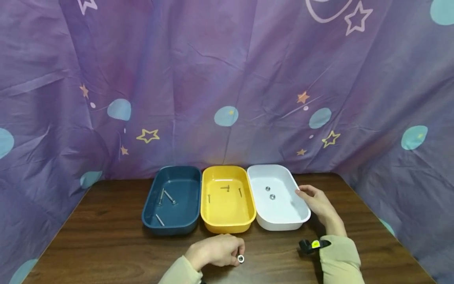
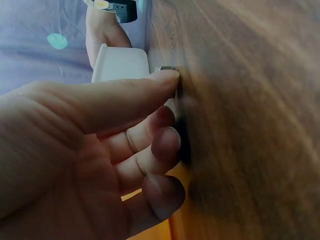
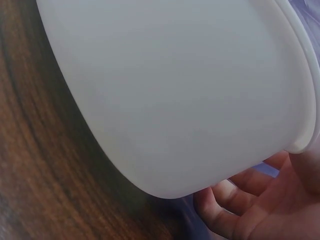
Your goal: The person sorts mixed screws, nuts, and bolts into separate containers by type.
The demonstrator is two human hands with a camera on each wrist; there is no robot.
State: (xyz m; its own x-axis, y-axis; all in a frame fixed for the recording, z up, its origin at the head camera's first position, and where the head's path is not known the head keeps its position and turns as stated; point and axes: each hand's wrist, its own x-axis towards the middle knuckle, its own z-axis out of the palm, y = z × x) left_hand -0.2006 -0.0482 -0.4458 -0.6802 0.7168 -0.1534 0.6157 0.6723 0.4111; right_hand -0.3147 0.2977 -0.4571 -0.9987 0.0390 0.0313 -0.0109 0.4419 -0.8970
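Note:
Low over the front of the table, my left hand (image 1: 220, 250) pinches a small metal nut (image 1: 241, 258) between thumb and fingers. In the left wrist view the nut (image 2: 167, 67) peeks out at the thumb tip, close to the wood, while the other fingers curl loosely beneath. My right hand (image 1: 319, 203) grips the right rim of the white tray (image 1: 280, 226), thumb over the edge. The right wrist view has its fingers (image 3: 235, 197) against the tray's outer wall. Inside that tray lie two nuts (image 1: 272, 197).
Left of the white tray stand a yellow tray (image 1: 228, 228) with several small screws (image 1: 240, 192) and a dark blue tray (image 1: 170, 230) with three long bolts (image 1: 169, 196). All three trays sit side by side. A purple patterned cloth (image 1: 198, 79) hangs behind the wooden table (image 1: 106, 244).

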